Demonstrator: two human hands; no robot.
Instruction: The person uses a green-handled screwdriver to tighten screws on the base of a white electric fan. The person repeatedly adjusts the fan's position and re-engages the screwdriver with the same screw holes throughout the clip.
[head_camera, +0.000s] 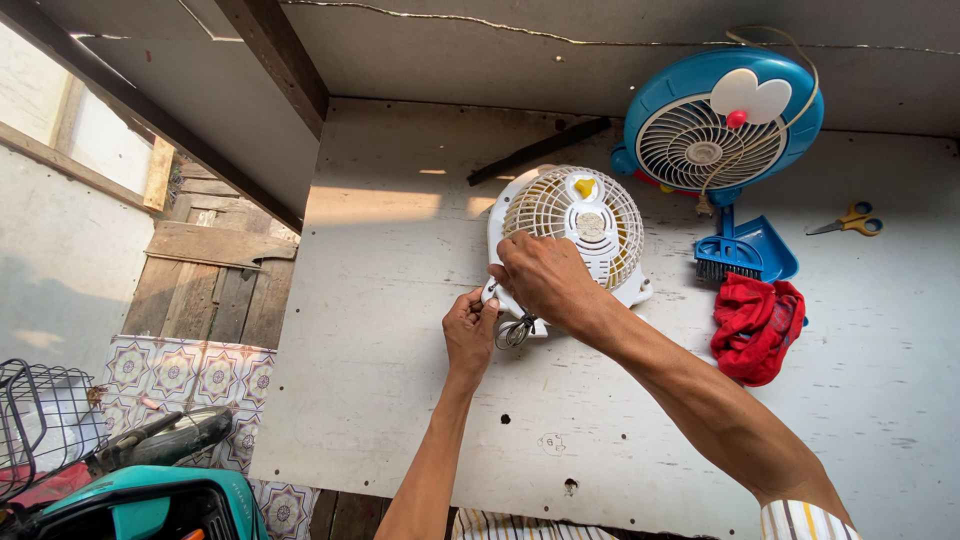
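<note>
White fan, blue fan, red cloth on a pale tabletop

The small fan under the hands is white with a cream grille and a yellow knob at its 12 o'clock. The round fan at 2 o'clock from it is bright blue with a white grille, white eye shapes and a red dot. Below that lies a blue dustpan with brush, and at its 6 o'clock a red cloth. The scissors have yellow handles. The tabletop is off-white and scuffed. The floor tiles carry purple and green flower medallions on white. The right sleeve cuff is white with thin brown-orange stripes.
</note>
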